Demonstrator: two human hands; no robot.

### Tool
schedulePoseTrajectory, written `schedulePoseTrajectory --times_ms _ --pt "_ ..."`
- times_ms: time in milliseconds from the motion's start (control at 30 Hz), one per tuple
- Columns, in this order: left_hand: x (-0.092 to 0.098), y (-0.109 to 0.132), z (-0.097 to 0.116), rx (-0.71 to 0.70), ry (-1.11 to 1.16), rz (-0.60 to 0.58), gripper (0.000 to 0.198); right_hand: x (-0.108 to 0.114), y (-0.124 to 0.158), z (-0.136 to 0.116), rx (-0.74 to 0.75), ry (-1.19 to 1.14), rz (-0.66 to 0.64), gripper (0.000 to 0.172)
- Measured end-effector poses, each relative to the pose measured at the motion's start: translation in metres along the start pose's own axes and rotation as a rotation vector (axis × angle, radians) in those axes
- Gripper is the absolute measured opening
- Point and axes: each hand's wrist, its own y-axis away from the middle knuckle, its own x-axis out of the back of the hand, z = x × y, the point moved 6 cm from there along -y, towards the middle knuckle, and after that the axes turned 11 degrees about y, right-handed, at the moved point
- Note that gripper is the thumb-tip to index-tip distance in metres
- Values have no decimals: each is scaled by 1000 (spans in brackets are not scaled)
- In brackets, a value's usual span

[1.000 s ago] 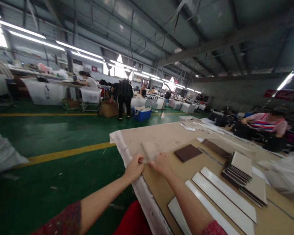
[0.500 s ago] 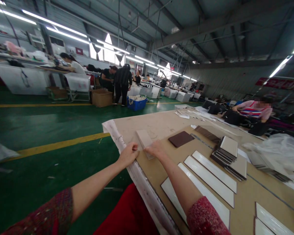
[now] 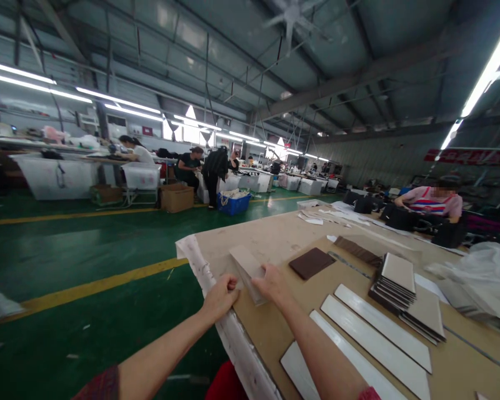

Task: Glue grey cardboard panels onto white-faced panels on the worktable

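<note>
A long beige strip of board (image 3: 245, 263) lies at the table's left edge, its near part slightly raised. My right hand (image 3: 272, 284) grips its right side, thumb on top. Just left of it, my left hand (image 3: 221, 296) rests by the table edge with curled fingers; whatever they hold, if anything, is hidden. A dark brown panel (image 3: 311, 262) lies flat beyond my right hand. Long white glossy strips (image 3: 375, 339) with dark edges are laid out side by side under and beside my right forearm.
Stacked beige panels with dark edges (image 3: 398, 275) stand to the right, near a row of brown pieces (image 3: 358, 250) and clear plastic sheeting (image 3: 479, 264). A person (image 3: 433, 201) sits across the table (image 3: 216, 239). Several people work in the background near a blue crate (image 3: 234, 204).
My view has tilted upward, so the table sits lower in the picture. The right hand has shifted on the beige strip, whose near part now looks lifted. The left hand stays by the edge.
</note>
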Motion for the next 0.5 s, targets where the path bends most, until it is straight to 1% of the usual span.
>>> schedulePoseTrajectory --times_ms 100,167,300,400,500 --pt "0 0 4 6 -47 1 26 -2 1 -1 11 19 -3 43" --pt "0 1 5 17 -70 -2 26 -5 2 -1 7 24 -15 40" --pt "0 1 6 29 -96 -15 28 -8 2 -1 -11 5 -26 41" --pt "-1 1 6 25 -109 -25 27 -5 3 -2 -29 -32 -19 40" --pt "-1 0 5 38 -116 -29 25 -2 4 -2 -40 -77 -14 44"
